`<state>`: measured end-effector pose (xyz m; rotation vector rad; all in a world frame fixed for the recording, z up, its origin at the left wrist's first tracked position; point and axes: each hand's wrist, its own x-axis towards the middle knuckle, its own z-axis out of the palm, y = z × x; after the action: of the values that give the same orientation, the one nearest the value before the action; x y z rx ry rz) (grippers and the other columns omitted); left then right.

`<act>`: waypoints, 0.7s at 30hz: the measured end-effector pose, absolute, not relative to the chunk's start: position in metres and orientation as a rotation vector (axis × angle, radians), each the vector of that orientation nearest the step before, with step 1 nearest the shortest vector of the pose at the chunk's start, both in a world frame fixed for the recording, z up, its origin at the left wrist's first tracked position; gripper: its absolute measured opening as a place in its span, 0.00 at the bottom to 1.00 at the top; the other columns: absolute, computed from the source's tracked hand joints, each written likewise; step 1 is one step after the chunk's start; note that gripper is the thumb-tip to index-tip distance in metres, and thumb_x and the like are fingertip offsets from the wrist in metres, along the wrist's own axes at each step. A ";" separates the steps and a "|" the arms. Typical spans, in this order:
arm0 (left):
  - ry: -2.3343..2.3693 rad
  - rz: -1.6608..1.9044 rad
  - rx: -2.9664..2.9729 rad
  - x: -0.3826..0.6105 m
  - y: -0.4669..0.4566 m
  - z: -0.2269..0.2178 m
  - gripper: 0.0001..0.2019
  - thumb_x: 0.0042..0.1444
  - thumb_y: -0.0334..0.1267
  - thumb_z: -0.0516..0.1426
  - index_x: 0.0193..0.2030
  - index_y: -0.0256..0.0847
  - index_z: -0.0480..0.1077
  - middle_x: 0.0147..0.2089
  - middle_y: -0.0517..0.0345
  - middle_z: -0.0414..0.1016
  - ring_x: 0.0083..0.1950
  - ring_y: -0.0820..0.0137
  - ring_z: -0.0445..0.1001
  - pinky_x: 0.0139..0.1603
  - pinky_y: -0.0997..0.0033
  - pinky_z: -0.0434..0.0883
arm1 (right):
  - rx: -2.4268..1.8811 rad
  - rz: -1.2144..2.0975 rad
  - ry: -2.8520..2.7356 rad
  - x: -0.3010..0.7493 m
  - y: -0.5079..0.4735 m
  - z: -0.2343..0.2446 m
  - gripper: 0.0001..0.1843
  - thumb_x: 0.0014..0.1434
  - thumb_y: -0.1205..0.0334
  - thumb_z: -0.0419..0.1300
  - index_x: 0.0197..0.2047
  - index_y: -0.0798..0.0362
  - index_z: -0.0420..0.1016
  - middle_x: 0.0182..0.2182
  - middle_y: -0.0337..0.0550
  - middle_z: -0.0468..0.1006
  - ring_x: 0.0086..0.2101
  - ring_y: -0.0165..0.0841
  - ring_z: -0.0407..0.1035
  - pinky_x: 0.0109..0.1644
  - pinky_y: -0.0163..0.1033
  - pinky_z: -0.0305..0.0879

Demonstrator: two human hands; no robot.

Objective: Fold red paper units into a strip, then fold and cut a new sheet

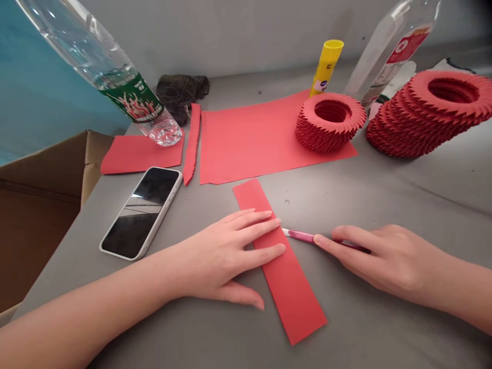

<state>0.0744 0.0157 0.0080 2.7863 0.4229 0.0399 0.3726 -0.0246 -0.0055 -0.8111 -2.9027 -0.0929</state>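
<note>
A long red paper strip (286, 282) lies on the grey table (384, 195). My left hand (226, 253) lies flat on the strip's middle with its fingers stretched out. My right hand (384, 259) grips a thin pink craft knife (302, 235), forefinger laid along it. The blade tip touches the strip's right edge, just beside my left fingertips.
A large red sheet (253, 136), a smaller red sheet (144, 152) and a stack of folded red pieces (193, 138) lie behind. Two red folded-paper rings (330, 123) (430, 113), a yellow glue stick (326, 64), two plastic bottles (111, 72) (388, 48), a phone (142, 212), a cardboard box (42, 205).
</note>
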 end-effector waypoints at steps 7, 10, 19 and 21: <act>0.331 0.004 2.787 0.082 -0.006 0.013 0.36 0.54 0.60 0.47 0.62 0.34 0.54 0.60 0.41 0.59 0.61 0.55 0.56 0.60 0.55 0.57 | -0.824 0.001 -2.951 0.376 -0.057 0.004 0.24 0.61 0.73 0.39 0.59 0.59 0.59 0.32 0.43 0.73 0.22 0.25 0.64 0.23 0.33 0.55; 0.396 -0.043 2.812 0.082 -0.009 0.013 0.36 0.54 0.61 0.47 0.62 0.36 0.53 0.62 0.40 0.57 0.63 0.52 0.53 0.61 0.51 0.53 | -0.855 0.048 -2.943 0.378 -0.067 0.006 0.24 0.61 0.74 0.39 0.60 0.60 0.57 0.33 0.43 0.73 0.22 0.25 0.64 0.22 0.31 0.55; 0.467 -0.110 2.816 0.076 -0.003 0.011 0.39 0.47 0.66 0.49 0.63 0.48 0.51 0.65 0.38 0.48 0.65 0.46 0.47 0.60 0.43 0.50 | -0.805 0.003 -2.985 0.383 -0.067 0.001 0.27 0.57 0.76 0.41 0.61 0.62 0.54 0.35 0.45 0.74 0.22 0.27 0.64 0.23 0.33 0.57; 0.461 -0.106 2.814 0.076 -0.003 0.012 0.39 0.47 0.66 0.49 0.63 0.49 0.51 0.65 0.39 0.49 0.65 0.46 0.48 0.60 0.43 0.50 | -0.802 -0.042 -2.987 0.380 -0.066 0.002 0.27 0.57 0.76 0.41 0.60 0.63 0.56 0.34 0.45 0.73 0.20 0.27 0.62 0.23 0.34 0.56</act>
<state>0.0764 -0.0029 0.0119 2.8143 0.4608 -0.1057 0.3804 -0.0656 0.0023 -0.8016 -2.9871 -0.0422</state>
